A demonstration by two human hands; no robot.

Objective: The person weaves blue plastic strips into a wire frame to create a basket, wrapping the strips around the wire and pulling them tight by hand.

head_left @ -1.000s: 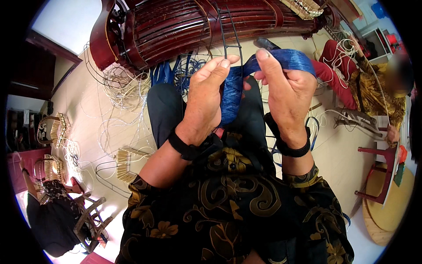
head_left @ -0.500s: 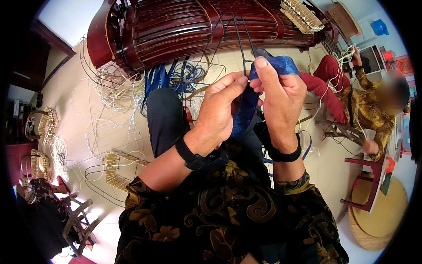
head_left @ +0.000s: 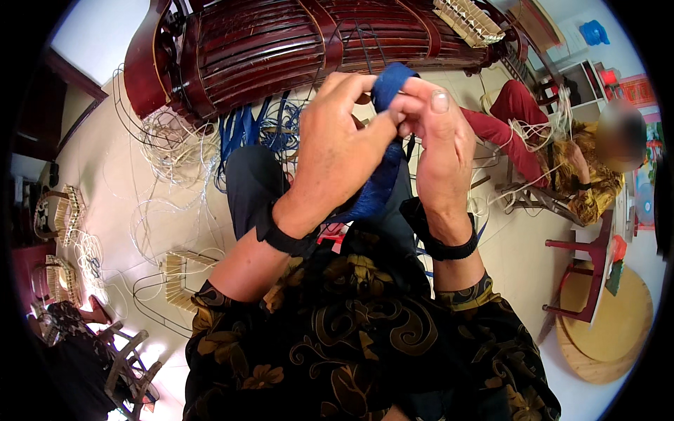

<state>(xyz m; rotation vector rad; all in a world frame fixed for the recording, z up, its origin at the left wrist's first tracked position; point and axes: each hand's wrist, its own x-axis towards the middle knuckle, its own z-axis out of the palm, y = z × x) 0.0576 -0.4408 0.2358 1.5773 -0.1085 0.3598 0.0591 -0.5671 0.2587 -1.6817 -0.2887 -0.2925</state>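
A shiny blue strip (head_left: pixel 394 78) loops up between my two hands, over the fingertips, and its lower length (head_left: pixel 372 196) hangs beneath them. My left hand (head_left: pixel 340 144) is closed, thumb and fingers pinching at the strip beside the loop. Opposite it, my right hand (head_left: pixel 444 151) is also closed on the strip, thumb upright and fingers curled toward the left. Just beyond the fingertips rises a thin dark wire frame (head_left: pixel 372 43); where it meets the strip is hidden by my hands.
A dark red slatted wooden bench (head_left: pixel 253 49) stands ahead, with a pale woven basket (head_left: pixel 469 22) on it. Blue strips (head_left: pixel 242 133) and tangled pale cord (head_left: pixel 175 144) lie on the floor. At right a seated person (head_left: pixel 586 158) handles white cord. Another person (head_left: pixel 77 351) is lower left.
My left hand has moved up against the right one. The blue loop, which stretched rightward over my right hand, now stands between both hands. The co-worker's raised hand has come down.
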